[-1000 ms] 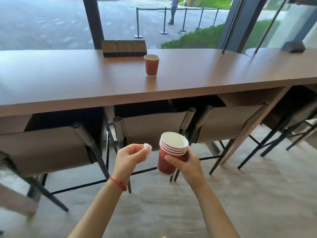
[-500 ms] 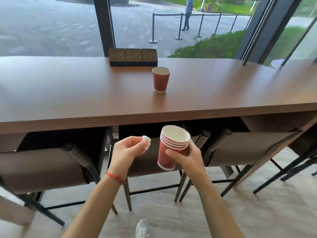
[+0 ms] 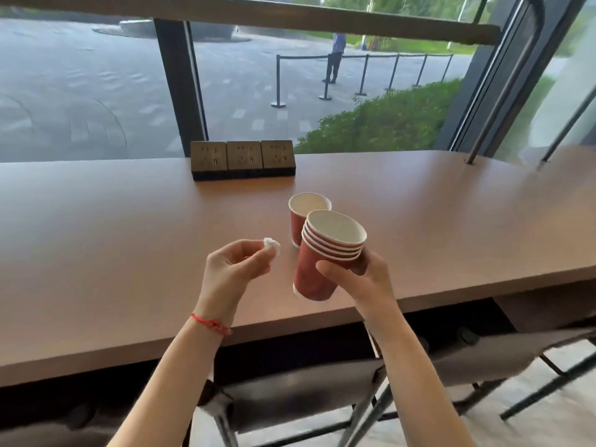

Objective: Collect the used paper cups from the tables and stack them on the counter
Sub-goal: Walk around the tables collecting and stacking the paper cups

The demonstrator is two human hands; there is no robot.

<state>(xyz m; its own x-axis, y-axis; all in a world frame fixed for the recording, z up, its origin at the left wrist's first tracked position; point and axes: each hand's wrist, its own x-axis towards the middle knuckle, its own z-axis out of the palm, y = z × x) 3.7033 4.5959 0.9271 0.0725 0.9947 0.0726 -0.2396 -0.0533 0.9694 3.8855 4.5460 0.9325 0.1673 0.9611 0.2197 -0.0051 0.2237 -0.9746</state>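
My right hand grips a tilted stack of red paper cups with white insides, held above the long brown table. Just behind the stack a single red paper cup stands upright on the table, partly hidden by it. My left hand is raised to the left of the stack and pinches a small crumpled white scrap of paper between thumb and fingers.
A block of three dark power sockets sits at the table's far edge by the window. Grey chairs are tucked under the near edge. A dark window post rises behind the table, and slanted metal rods at the right.
I have come closer to the table. Both hands, with the stack and the scrap, have risen from below the table edge to above its top, near the single cup.
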